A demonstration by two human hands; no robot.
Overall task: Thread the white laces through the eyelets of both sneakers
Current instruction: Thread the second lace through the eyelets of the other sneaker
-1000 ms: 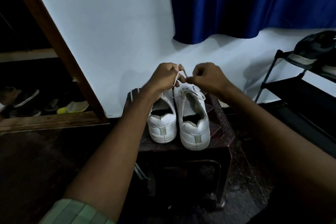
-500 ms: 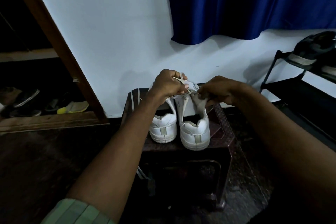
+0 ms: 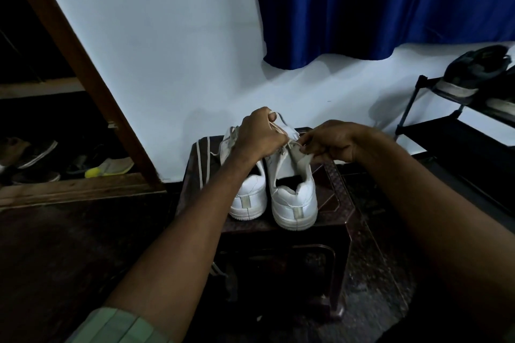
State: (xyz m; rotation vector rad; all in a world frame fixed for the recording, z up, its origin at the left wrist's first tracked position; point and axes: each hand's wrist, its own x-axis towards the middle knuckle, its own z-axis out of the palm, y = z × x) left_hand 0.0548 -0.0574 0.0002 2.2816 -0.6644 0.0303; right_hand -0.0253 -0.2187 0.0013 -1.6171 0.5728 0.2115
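Observation:
Two white sneakers stand heels toward me on a dark stool point(image 3: 338, 203): the left sneaker point(image 3: 248, 195) and the right sneaker point(image 3: 295, 203). My left hand point(image 3: 257, 133) is curled round a white lace point(image 3: 278, 131) above the right sneaker's tongue. My right hand point(image 3: 331, 140) pinches the other end of that lace at the eyelets on the shoe's right side. Another white lace point(image 3: 204, 159) lies on the stool left of the shoes. Both hands hide the front of the shoes.
A white wall and a blue curtain point(image 3: 390, 3) stand behind the stool. A black shoe rack point(image 3: 457, 131) with dark shoes is at the right. At the left, a wooden frame point(image 3: 83, 64) opens onto several shoes on the floor.
Both hands dropped from above the shoes to the right sneaker's tongue. My right hand moved down and right to the eyelets, pulling the lace with it.

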